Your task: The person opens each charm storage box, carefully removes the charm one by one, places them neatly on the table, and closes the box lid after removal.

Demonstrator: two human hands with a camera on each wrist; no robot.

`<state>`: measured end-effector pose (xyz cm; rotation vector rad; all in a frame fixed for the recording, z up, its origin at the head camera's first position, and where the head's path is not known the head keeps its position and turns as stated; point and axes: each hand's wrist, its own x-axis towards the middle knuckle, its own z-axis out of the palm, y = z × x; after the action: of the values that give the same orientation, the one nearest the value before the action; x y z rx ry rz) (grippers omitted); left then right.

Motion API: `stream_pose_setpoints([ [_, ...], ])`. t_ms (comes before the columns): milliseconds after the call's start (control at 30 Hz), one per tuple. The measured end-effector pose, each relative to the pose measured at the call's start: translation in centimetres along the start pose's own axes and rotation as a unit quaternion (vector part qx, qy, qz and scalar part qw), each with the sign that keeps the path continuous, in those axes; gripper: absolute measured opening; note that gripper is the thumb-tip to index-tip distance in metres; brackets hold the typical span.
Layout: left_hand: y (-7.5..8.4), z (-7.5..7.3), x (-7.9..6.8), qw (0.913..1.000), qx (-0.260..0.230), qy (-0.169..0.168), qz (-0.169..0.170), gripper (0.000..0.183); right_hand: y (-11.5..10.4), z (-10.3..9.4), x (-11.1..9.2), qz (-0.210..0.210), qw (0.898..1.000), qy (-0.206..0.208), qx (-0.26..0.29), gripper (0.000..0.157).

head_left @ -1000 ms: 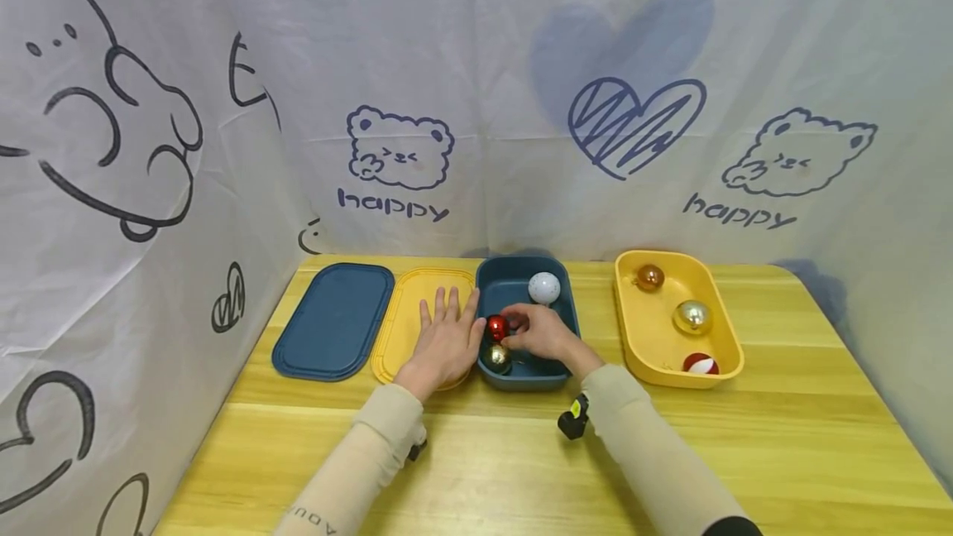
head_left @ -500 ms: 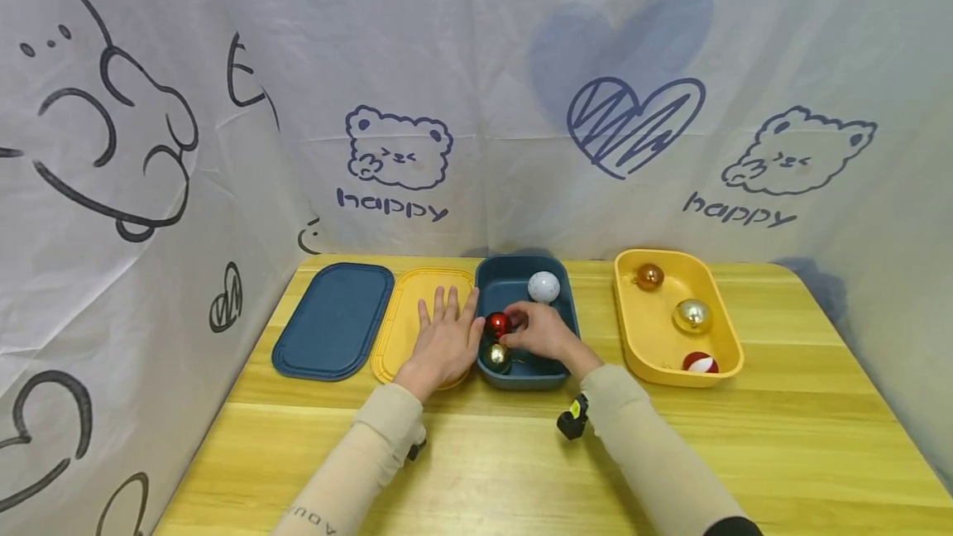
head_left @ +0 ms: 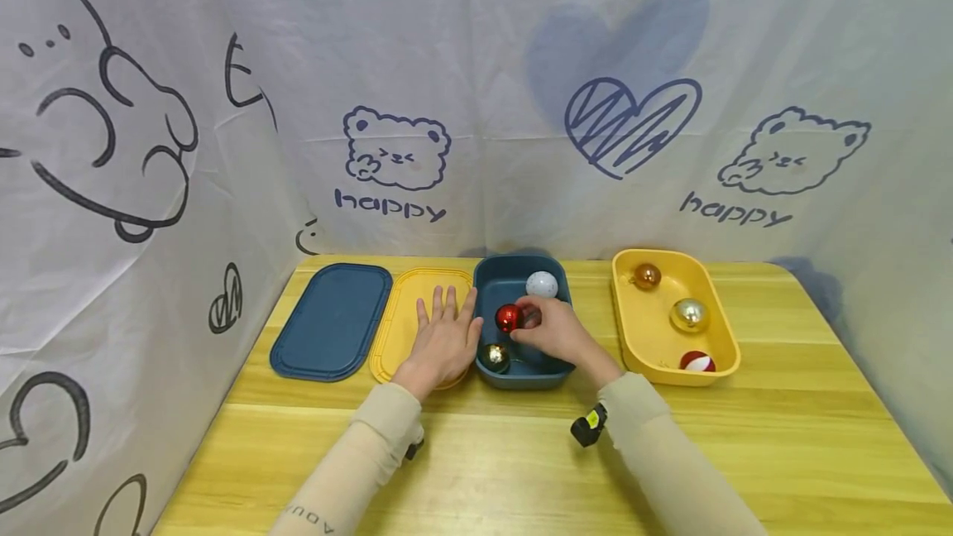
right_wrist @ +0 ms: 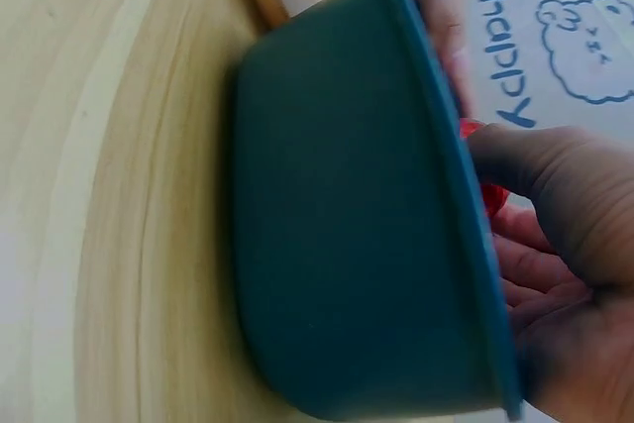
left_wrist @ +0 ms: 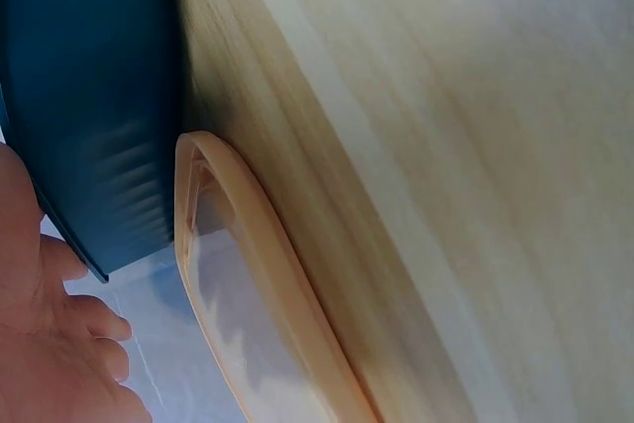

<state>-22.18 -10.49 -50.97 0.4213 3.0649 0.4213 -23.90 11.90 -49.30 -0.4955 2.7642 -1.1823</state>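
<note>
My right hand pinches a shiny red Christmas ball between thumb and fingers, over the inside of the dark blue box. In the right wrist view the red ball shows just past the box's rim, partly hidden by the thumb. A dark gold ball lies in the box's near left corner, and a speckled white ball sits at its far end. With fingers straight and spread, my left hand is over the yellow lid, its thumb side along the box's left rim.
Left of the yellow lid lies a dark blue lid. To the right stands a yellow box holding an amber ball, a pale gold ball and a red-and-white ball. A printed curtain hangs behind the table.
My right hand has moved the red ball rightward and slightly toward the far end, away from the gold ball. My left hand has stayed in place.
</note>
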Motion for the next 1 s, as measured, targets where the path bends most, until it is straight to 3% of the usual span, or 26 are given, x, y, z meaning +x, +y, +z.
stream_pose_setpoints([
  [400,0.2,-0.1,0.0,1.0,0.006,-0.006,0.0,0.062,-0.9,-1.3,-3.2,-0.034,0.998,0.02,0.04,0.045],
  [1000,0.1,-0.1,0.0,0.9998,0.014,-0.008,0.007,0.061,-1.9,-0.5,-8.4,-0.087,0.993,0.009,0.08,0.047],
])
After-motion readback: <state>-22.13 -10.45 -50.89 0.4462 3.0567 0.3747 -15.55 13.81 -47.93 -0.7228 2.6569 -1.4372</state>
